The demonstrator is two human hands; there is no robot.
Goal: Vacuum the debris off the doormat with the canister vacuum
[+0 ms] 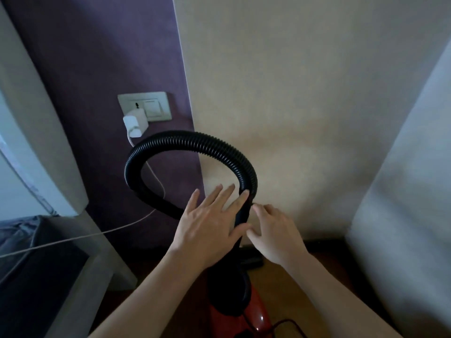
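- Flat, spread left hand (210, 222) brushes the black ribbed plastic hose (190, 142) with fingertips; right hand (275, 234) loosely bent beside it, gripping nothing
- Hose stem runs 12-to-6 between both hands, left nearer; red glossy canister vacuum (259, 319) at 6 o'clock
- No doormat in view

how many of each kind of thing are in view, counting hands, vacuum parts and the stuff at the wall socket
hands: 2 (left hand, right hand)
black hose: 1
red canister vacuum: 1
white charger: 1
white cable: 1
wall plate: 1
total: 7
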